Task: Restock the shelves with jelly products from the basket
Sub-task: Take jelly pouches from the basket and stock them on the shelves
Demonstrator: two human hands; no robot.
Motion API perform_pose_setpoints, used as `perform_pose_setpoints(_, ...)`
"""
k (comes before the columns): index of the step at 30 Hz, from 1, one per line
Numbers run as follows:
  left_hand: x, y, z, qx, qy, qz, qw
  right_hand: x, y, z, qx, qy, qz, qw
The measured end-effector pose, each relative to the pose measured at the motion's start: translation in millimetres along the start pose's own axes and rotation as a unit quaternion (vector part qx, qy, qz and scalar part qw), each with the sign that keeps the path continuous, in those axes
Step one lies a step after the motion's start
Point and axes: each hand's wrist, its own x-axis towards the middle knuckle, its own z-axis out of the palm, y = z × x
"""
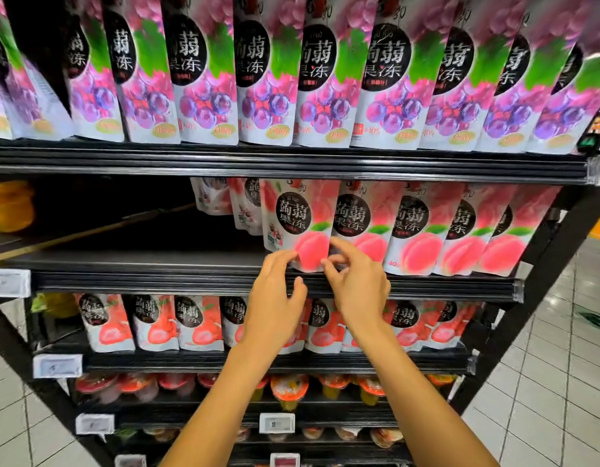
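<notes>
A peach jelly pouch (pixel 297 217), white and pink with a black round label, stands upright at the left end of a row of like pouches (pixel 426 230) on the middle shelf (pixel 140 261). My left hand (pixel 275 291) touches its lower left corner with its fingertips. My right hand (pixel 356 281) pinches the pouch's lower right edge, fingers spread. Two more pouches (pixel 231 200) stand behind it, further back. The basket is out of sight.
Grape jelly pouches (pixel 268 72) fill the top shelf. The middle shelf's left half is bare and dark, with a yellow item (pixel 9 207) at far left. Lychee-style pouches (pixel 157 321) line the shelf below, jelly cups (pixel 288 389) lower still. Tiled floor (pixel 554 382) lies to the right.
</notes>
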Motion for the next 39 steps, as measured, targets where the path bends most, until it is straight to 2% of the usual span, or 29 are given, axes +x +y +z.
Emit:
perform_pose_setpoints(8, -6.3, 6.4, 10.7, -0.008, -0.019, 0.009, 1.000, 0.2, 12.2, -1.5, -0.001, 0.029, 0.012, 1.000)
perform_pose_setpoints(16, -8.7, 11.3, 16.1, -0.009, -0.003, 0.010, 1.000, 0.2, 21.5, -6.0, 0.039, 0.014, -0.003, 0.999)
perform_pose_setpoints(20, -16.5, 13.9, 11.0, -0.087, 0.052, -0.001, 0.995, -7.6, 26.6, -6.3, 0.072, 0.051, -0.023, 0.996)
perform_pose_setpoints(24, -32.5, 2.6, 8.2, -0.181, 0.080, -0.070, 0.978, -26.6, 32.6, -1.0, 0.089, 0.054, -0.055, 0.993)
perform_pose_setpoints(27, -56.9, -21.7, 10.1, -0.183, 0.054, -0.119, 0.974, -50.1, 44.0, 14.2, 0.104, 0.008, -0.041, 0.994)
perform_pose_setpoints(32, -125.8, -88.2, 13.5, -0.154, -0.047, -0.241, 0.957, -120.2, 86.6, 64.4, 0.064, -0.132, 0.052, 0.988)
perform_pose_setpoints(35, -183.6, -138.9, 19.1, -0.129, -0.122, -0.308, 0.935, -182.1, 124.0, 101.8, 0.045, -0.223, 0.120, 0.966)
perform_pose_setpoints(39, -269.5, -212.0, 24.8, -0.126, -0.214, -0.372, 0.894, -271.0, 168.8, 155.9, 0.064, -0.311, 0.273, 0.908)
